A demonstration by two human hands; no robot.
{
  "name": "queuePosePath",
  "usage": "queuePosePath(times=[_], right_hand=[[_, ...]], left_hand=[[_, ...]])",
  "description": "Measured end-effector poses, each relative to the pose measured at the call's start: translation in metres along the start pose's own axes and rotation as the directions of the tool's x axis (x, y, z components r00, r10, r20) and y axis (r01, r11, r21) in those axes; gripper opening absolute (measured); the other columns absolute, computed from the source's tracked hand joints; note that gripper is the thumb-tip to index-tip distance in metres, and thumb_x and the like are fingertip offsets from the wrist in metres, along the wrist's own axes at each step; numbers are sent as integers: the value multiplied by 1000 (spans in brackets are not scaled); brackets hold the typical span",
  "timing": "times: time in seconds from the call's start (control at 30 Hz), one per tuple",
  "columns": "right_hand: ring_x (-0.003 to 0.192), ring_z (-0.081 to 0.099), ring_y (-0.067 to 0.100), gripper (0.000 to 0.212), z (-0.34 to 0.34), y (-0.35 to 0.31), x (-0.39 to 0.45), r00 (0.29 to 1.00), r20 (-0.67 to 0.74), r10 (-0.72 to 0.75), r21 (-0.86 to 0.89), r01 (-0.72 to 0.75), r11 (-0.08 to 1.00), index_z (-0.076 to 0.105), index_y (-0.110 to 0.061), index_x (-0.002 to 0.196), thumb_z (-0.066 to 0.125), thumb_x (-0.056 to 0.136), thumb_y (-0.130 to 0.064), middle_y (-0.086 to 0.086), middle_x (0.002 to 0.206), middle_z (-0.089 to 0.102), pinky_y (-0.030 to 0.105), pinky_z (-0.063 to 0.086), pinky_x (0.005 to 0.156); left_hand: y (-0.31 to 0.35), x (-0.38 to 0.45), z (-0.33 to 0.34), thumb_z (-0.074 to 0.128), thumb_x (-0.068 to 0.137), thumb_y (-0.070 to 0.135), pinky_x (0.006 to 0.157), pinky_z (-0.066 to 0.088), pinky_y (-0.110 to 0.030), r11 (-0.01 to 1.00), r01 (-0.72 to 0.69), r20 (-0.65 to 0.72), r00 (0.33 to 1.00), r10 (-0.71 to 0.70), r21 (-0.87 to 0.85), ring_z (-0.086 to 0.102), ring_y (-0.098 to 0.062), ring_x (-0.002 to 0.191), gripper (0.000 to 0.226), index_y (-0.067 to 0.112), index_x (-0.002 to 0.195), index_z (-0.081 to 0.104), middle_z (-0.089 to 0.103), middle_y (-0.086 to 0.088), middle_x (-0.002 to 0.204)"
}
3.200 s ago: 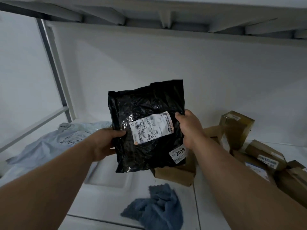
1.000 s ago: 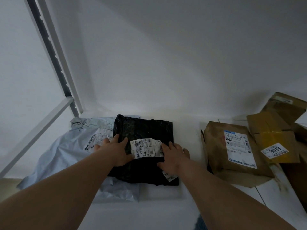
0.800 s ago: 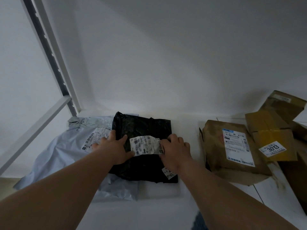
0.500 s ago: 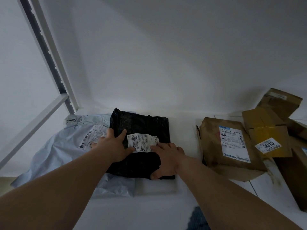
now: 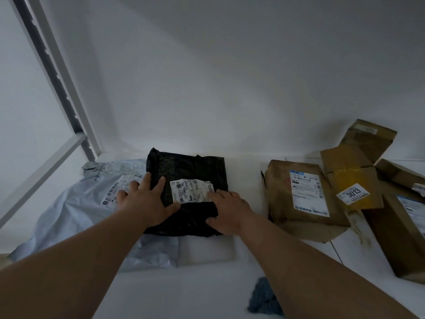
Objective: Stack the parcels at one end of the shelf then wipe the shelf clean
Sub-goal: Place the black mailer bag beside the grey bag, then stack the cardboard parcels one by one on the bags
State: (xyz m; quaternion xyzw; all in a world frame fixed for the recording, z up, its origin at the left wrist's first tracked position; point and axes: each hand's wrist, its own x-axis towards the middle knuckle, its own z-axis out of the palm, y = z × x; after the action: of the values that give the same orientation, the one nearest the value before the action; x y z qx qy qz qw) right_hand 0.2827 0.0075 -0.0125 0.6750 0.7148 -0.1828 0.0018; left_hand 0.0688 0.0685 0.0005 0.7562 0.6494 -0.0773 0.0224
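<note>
A black plastic parcel (image 5: 188, 171) with a crumpled white label lies flat at the left end of the white shelf (image 5: 250, 171). It rests on a pale blue-grey mailer bag (image 5: 76, 203) and a white flat parcel (image 5: 207, 249). My left hand (image 5: 147, 201) lies flat with spread fingers across the black parcel's left edge and the grey bag. My right hand (image 5: 230, 211) presses palm-down on the black parcel's right front corner, thumb along its front edge.
Brown paper and cardboard parcels sit to the right: a labelled one (image 5: 301, 192), a box marked 3013 (image 5: 351, 178), others behind and at the far right (image 5: 400, 229). A blue cloth (image 5: 262, 298) lies at the shelf's front. A shelf upright (image 5: 59, 84) stands left.
The black parcel, held upright in both hands earlier, now lies flat on the grey bag. Over the last second my hands stay pressed on it, the right one sliding toward its front corner.
</note>
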Motion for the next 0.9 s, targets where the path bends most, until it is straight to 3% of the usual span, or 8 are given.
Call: queuePosePath(times=[0.17,0.27,0.33,0.47,0.57,0.7,0.8,0.9], right_hand=[[138,29,29,63,-8,0,-6,997,-72,5,75,1,997,32,-21,149,54,94,-43,5,153,30,41,30,112],[110,56,30,29,-20,0,-14,981,-195,11,78,5,997,62,-9,112,56,93,-31,13,117,58,36,48,89],[96,63,30,19,-30,6,-24,964,-264,19,75,1,997,65,-7,100,54,94,-21,11,103,66,37,51,82],[126,48,28,54,-50,32,-49,949,-315,-21,143,69,987,49,-16,139,49,88,-1,9,139,52,41,39,105],[139,27,27,71,-57,62,-68,938,-345,37,140,13,990,41,-21,145,50,79,4,5,152,31,46,28,114],[105,54,28,16,-66,113,-98,855,-510,96,75,-67,995,62,-20,88,47,90,-15,8,106,61,38,49,86],[82,62,22,27,-72,148,-120,818,-541,193,114,-156,981,63,-15,79,45,95,-29,6,90,66,33,56,67],[75,62,18,25,-70,176,-141,808,-502,308,265,-196,944,60,-15,81,48,96,-31,4,86,66,29,52,57]], left_hand=[[15,-7,-11,37,77,81,112,19,-55,998,-42,-87,995,39,-41,7,-33,144,90,39,151,5,-2,-1,161],[30,-11,-19,44,80,74,114,15,-54,993,-57,-81,996,49,-107,5,-31,145,85,39,150,10,1,2,160],[45,-15,-27,44,83,70,113,15,-52,987,-64,-82,995,53,-145,6,-29,145,79,39,150,16,5,3,160],[79,-25,-42,42,87,66,112,17,-50,977,-81,-44,996,73,-196,9,-27,145,67,41,147,25,12,5,159],[109,-35,-50,42,88,66,113,17,-51,962,-86,-25,996,82,-258,10,-27,145,67,41,147,26,14,7,159],[154,-50,-53,40,85,69,114,17,-51,937,-91,50,992,114,-336,14,-28,144,73,37,149,26,18,5,158],[186,-55,-47,35,77,76,115,21,-50,899,-66,109,986,124,-433,22,-30,143,84,31,148,30,24,-1,157],[219,-65,-43,44,90,63,117,22,-42,822,-9,154,981,117,-569,25,-30,143,74,22,150,28,23,-7,158]])
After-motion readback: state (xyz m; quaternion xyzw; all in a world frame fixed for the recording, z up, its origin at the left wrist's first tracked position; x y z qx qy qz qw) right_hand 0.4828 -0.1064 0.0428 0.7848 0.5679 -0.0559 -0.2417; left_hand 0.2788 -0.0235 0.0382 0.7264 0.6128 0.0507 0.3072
